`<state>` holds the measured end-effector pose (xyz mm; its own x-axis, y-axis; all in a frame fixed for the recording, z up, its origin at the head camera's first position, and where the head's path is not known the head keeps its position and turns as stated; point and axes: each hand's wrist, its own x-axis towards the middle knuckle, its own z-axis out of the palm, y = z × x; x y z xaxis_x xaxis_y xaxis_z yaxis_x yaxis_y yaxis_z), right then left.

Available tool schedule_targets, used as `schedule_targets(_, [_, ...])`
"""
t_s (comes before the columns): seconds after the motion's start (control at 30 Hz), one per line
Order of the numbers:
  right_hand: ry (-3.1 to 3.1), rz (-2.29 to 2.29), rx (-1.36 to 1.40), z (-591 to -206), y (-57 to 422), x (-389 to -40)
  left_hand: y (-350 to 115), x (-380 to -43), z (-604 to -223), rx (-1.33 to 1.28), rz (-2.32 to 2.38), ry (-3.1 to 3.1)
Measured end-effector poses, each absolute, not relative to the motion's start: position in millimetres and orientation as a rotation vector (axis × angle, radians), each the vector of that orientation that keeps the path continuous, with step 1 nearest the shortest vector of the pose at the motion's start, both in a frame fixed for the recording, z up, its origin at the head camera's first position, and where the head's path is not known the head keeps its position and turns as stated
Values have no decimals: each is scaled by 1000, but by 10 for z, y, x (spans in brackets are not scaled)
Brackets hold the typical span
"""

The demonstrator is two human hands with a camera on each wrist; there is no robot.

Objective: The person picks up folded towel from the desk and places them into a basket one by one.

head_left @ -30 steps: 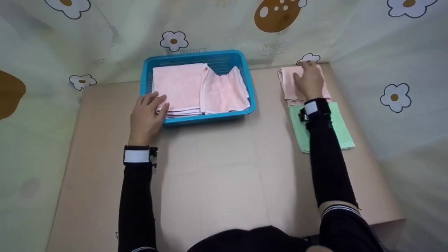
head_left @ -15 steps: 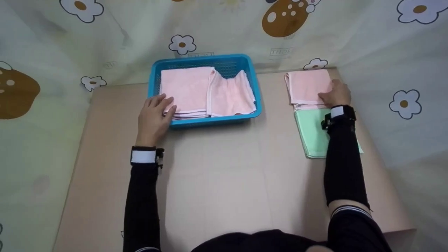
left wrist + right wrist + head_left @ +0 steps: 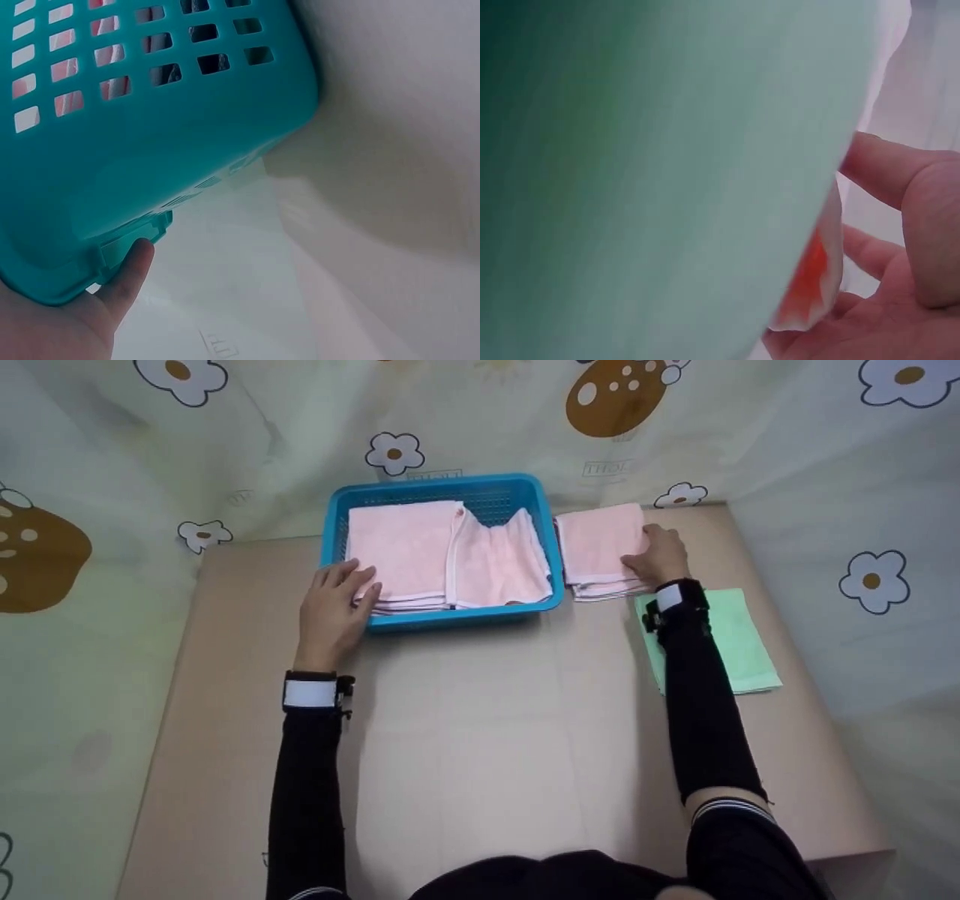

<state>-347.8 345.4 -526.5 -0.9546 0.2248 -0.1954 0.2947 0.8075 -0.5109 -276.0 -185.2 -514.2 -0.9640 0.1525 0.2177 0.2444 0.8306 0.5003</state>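
My left hand [image 3: 330,611] holds the left rim of a blue plastic basket [image 3: 465,619]. In the left wrist view a finger [image 3: 135,266] lies against the basket's rim handle [image 3: 131,240]. Folded pink towels [image 3: 405,551] fill the basket's left side, and a looser pink piece [image 3: 495,559] lies at its right. Just outside the basket's right wall, my right hand [image 3: 661,556] pinches the right edge of a folded pink towel stack [image 3: 600,544], thumb on top. Green cloth [image 3: 667,187] fills most of the right wrist view, blurred, with the pink towel's edge [image 3: 829,255] behind it.
Folded green towels [image 3: 739,641] lie on the table at the right, partly under the right forearm. A flower-patterned sheet [image 3: 510,442] hangs close behind the basket and along both sides. The table's bare front [image 3: 465,750] lies between the arms.
My right hand has moved to the pink stack's right edge, and the stack has shifted left, off the green towels and up to the basket. The left hand stays on the basket.
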Motion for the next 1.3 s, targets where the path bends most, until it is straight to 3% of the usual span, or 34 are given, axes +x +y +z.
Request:
schedule_targets(0.2, [2818, -881, 362, -5252, 3129, -3556, -1853, -2785, -5146, -325, -784, -2834])
schedule_targets(0.53, [2826, -836, 264, -5275, 3065, -3581, -1847, -2787, -5130, -325, -765, -2843])
schedule_targets(0.73, [2953, -414, -41, -5326, 2914, -3512, -1845, -2788, -5129, -315, -764, -2849])
schedule_targets(0.9, [2938, -333, -174, -5319, 2760, -3473, -1853, -2792, -5120, -289, -754, -2841])
schedule_targets(1.3, [3154, -109, -386, -5381, 2468, -2617, -1805, -2794, -5129, -259, -744, -2849])
